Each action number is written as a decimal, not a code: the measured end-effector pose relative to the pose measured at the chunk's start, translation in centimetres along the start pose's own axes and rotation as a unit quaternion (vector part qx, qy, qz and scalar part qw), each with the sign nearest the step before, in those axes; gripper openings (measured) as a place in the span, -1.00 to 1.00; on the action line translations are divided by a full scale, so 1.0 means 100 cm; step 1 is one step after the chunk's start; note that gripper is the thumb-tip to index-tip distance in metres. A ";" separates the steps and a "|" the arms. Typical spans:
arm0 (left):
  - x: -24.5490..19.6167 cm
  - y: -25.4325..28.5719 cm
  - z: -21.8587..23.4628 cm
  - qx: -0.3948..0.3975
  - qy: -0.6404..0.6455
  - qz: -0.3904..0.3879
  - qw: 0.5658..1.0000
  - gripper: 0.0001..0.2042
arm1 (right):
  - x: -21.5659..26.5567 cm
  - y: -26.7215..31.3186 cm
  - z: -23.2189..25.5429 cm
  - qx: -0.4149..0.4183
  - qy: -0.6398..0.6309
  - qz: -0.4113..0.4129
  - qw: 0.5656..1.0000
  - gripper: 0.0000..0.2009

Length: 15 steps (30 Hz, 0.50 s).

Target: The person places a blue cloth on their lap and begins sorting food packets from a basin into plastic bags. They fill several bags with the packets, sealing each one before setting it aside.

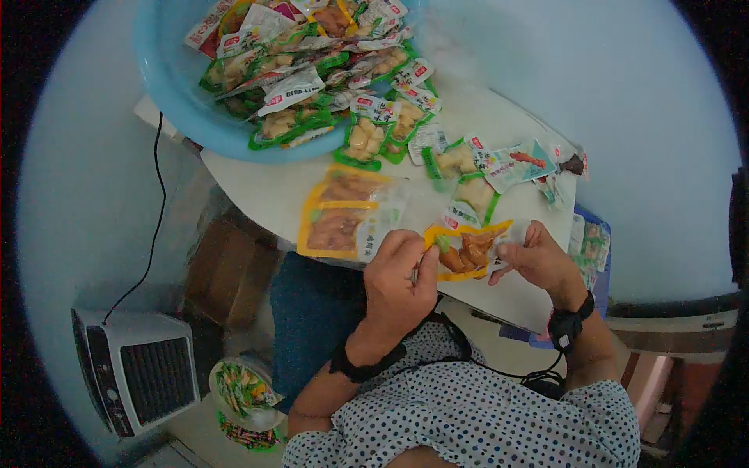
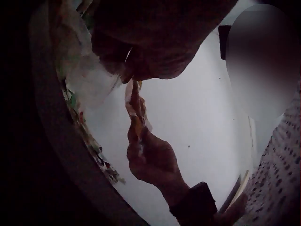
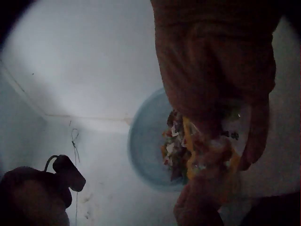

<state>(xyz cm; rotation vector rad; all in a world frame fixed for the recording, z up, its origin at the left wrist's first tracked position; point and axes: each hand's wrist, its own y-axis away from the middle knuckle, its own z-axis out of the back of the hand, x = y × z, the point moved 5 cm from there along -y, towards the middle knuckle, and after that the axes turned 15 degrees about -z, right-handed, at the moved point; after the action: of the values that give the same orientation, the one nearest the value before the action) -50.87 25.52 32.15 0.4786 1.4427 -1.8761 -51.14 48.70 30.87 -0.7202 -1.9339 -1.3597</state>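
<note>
A yellow-edged packet of brown food is stretched between both hands above the table's front edge. The left hand pinches its left end between thumb and fingers. At the packet's right end, the right hand grips the pale edge. In the left wrist view the packet appears edge-on between the left hand and the right hand. The right wrist view is dim, with the packet below the right hand. Larger yellow-edged packets lie left of the hands.
A blue basin heaped with packets stands at the back left. Green-edged packets lie scattered on the white table. A blue crate with packets is at the right, and a bucket and grey appliance are lower left.
</note>
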 end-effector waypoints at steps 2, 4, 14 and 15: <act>-0.003 -0.001 0.001 -0.005 -0.015 -0.020 1.000 -0.91 | -0.005 -0.004 0.013 -0.032 0.011 0.009 0.999 -0.80; -0.007 -0.002 0.002 -0.019 -0.027 -0.036 0.999 -0.86 | -0.005 -0.006 0.027 -0.051 0.003 0.038 0.998 -0.82; -0.015 0.002 -0.005 0.006 -0.124 -0.106 0.987 -0.71 | 0.008 0.000 -0.003 -0.044 -0.075 -0.021 0.996 -0.73; -0.015 0.002 -0.006 0.005 -0.126 -0.113 0.986 -0.70 | 0.007 -0.003 -0.005 -0.040 -0.076 -0.023 0.996 -0.72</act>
<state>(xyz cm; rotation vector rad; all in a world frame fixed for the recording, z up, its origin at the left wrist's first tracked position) -49.80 26.50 32.86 0.0784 1.3638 -2.0366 -51.70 48.20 31.41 -0.8451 -2.0338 -1.4549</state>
